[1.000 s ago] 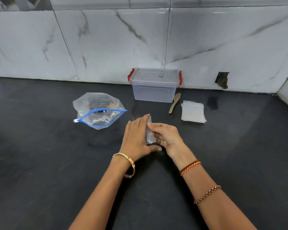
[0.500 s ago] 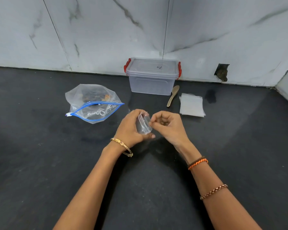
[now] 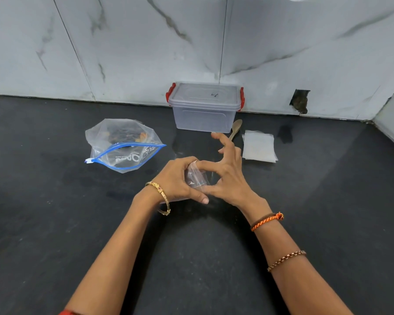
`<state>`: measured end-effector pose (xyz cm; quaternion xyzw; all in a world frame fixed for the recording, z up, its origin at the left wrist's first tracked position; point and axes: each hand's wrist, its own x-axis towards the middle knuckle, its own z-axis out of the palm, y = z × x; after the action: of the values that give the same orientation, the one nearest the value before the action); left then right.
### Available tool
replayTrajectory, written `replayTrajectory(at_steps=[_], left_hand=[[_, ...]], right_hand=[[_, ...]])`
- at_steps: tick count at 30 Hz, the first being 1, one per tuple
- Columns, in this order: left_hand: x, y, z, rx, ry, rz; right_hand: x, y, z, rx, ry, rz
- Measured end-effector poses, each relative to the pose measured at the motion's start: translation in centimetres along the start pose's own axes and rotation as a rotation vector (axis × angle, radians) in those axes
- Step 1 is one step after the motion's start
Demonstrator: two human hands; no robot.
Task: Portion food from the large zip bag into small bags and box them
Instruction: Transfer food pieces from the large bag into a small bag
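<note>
We look down on a dark, matte stone surface [image 3: 55, 223] that meets a wall of glossy white marble tiles [image 3: 123, 42] with grey veins. At the left lies the large zip bag [image 3: 123, 146], clear crinkled plastic with a blue zip track gaping open toward us, dark food with a few orange bits bunched at its far end and white lettering on its face. Next, in the middle, our left hand [image 3: 175, 181] curls its grip closed around a small bag [image 3: 196, 178], a thin transparent pouch held just above the surface; we can make out little of its contents. A gold bangle [image 3: 160, 196] sits on that wrist. Behind, against the wall, stands the box [image 3: 204, 108], a translucent rectangular plastic tub with its lid on and red clips at both ends. Our right hand [image 3: 228, 178] pinches the small bag between thumb and forefinger while the remaining fingers fan out loosely. An orange braided thread and a beaded chain circle that forearm. Beyond its fingers a pale wooden spoon [image 3: 236, 128] rests beside the box, and to the right lies a flat stack of empty small bags [image 3: 258, 147], cloudy and square-edged.
</note>
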<state>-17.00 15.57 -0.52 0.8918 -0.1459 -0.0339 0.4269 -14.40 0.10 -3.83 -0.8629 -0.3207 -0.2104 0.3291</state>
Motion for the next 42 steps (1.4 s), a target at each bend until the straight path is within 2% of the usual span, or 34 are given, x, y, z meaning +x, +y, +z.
replayTrajectory(at_steps=[2,4,6,8,10,11,14,17,20,23,28,34,39,42], left_hand=[[0.1,-0.4,0.2,-0.019,0.02,-0.003],[0.3,-0.8,0.6,0.011,0.069,-0.007],[0.3,-1.0,0.8,0.072,0.156,-0.03],[0.3,-0.9,0.9,0.111,0.261,-0.05],[0.5,-0.6,1.0,0.131,0.364,-0.058],[0.7,-0.4,1.1,0.132,0.402,-0.063],[1.8,0.3,1.3,0.131,0.461,-0.05],[2.7,0.7,1.8,0.176,0.457,-0.026],[2.9,0.3,2.4,0.137,0.518,-0.009],[2.9,-0.3,2.7,0.093,0.521,-0.037],[2.7,-0.6,2.4,0.061,0.544,-0.045],[2.2,0.0,2.2,0.137,0.561,-0.037],[0.3,0.9,1.2,0.194,0.638,-0.057],[-2.3,0.8,0.1,0.247,0.71,-0.066]], right_hand=[[0.1,0.3,0.0,0.02,0.006,-0.019],[0.0,0.3,-0.2,0.178,0.043,0.021],[0.2,0.3,-0.7,0.334,0.174,0.185],[0.9,0.8,-1.2,0.317,0.282,0.449],[1.8,1.5,-1.2,0.184,0.241,0.66],[2.3,1.8,-1.0,0.121,0.211,0.704],[4.5,1.8,-0.4,-0.077,0.133,0.684],[6.5,2.0,0.2,-0.324,-0.026,0.638],[7.7,3.2,0.3,-0.436,-0.119,0.656],[8.3,4.0,0.4,-0.477,-0.127,0.669],[8.1,4.0,-0.2,-0.419,-0.078,0.702],[7.0,2.2,-2.4,-0.261,0.113,0.799],[5.3,0.1,-4.9,-0.147,0.241,0.619],[4.5,-1.9,-5.9,-0.027,0.259,0.523]])
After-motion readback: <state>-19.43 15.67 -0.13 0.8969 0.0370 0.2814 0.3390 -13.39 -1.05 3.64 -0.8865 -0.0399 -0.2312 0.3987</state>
